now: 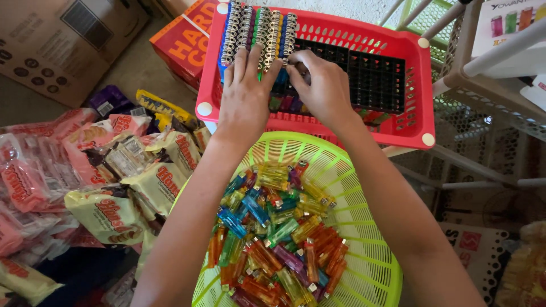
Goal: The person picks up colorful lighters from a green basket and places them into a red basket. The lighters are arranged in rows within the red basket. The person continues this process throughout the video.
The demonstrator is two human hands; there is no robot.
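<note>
Both hands work at the 12 o'clock end of the view, over a red slotted basket that carries a black grid tray. The left hand lies flat with fingers spread on the rows of lighters already standing upright in the tray's left part, steadying them rather than gripping. The right hand is curled with its fingertips pinched together at the edge of the filled rows; it appears to close on a single lighter going into a cell, but the fingers hide it, so I cannot tell for certain what it has hold of. The likeliest slip, as I judge it, is that a push from the flat left hand tips a packed row sideways, or that the pinched lighter misses its cell and jams against its neighbour; the tray could also shift in the basket if pressed off-centre. The tray's right portion, toward 2 o'clock, shows empty black cells. At 6 o'clock, between the forearms, a lime-green round basket holds a loose heap of translucent lighters in orange, yellow, green, blue and purple, lying every which way. At 9 o'clock wrapped snack packets are piled, with cardboard boxes behind at 10 o'clock.
</note>
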